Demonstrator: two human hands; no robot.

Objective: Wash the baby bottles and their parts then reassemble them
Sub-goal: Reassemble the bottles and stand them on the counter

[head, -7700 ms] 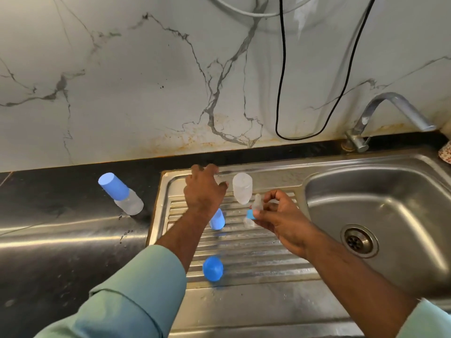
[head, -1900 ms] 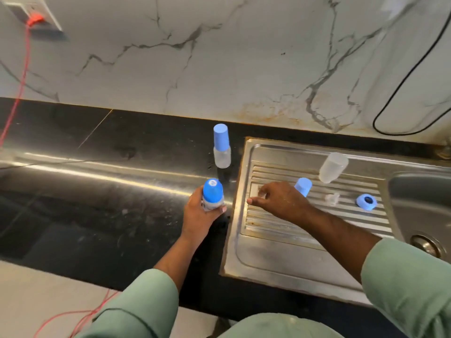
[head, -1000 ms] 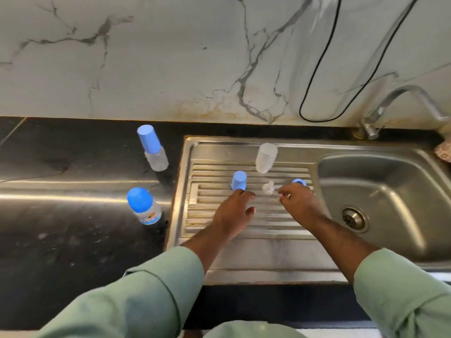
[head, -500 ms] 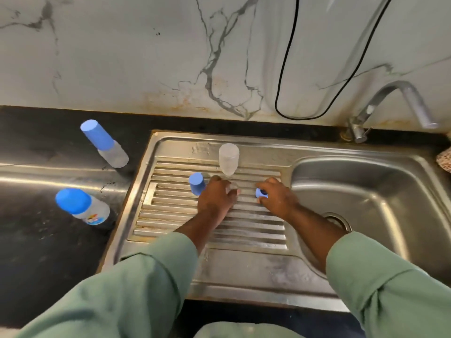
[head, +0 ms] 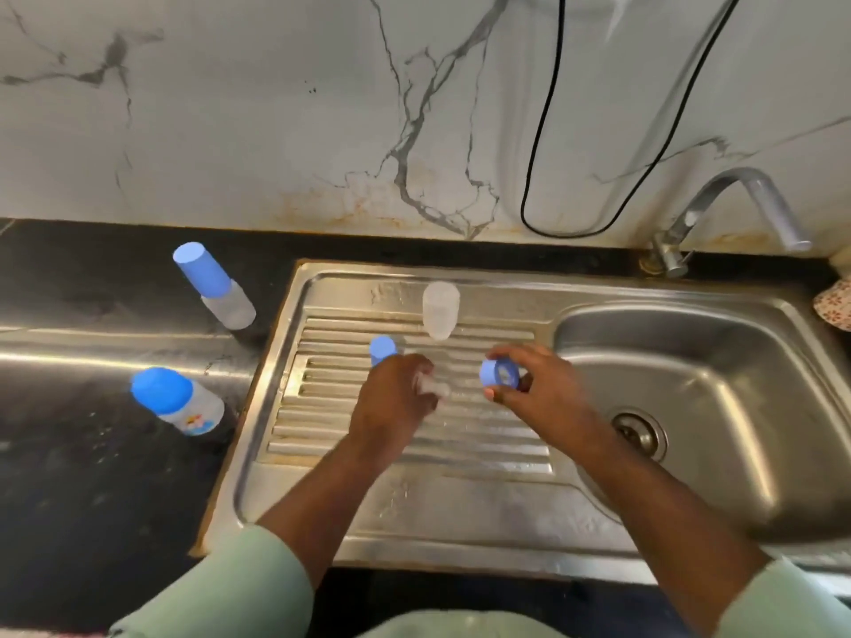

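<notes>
Over the ribbed steel drainboard [head: 414, 435] my left hand [head: 396, 402] holds a clear teat [head: 432, 385] in its curled fingers. My right hand [head: 539, 393] pinches a blue screw ring [head: 499, 373] just above the drainboard. Behind my left hand stands a blue cap [head: 382, 349]. A clear bottle body [head: 440, 309] stands upside down at the back of the drainboard. Two assembled bottles with blue caps stand on the black counter, one near [head: 177, 400] and one further back [head: 214, 285].
The sink basin [head: 718, 361] with its drain [head: 640, 432] lies to the right, a steel tap [head: 732, 209] above it. A black cable [head: 548, 131] hangs down the marble wall. A patterned cloth [head: 836, 306] peeks in at the right edge.
Both hands have lifted off the drainboard. My left hand has picked up the clear teat and my right hand has raised the blue ring.
</notes>
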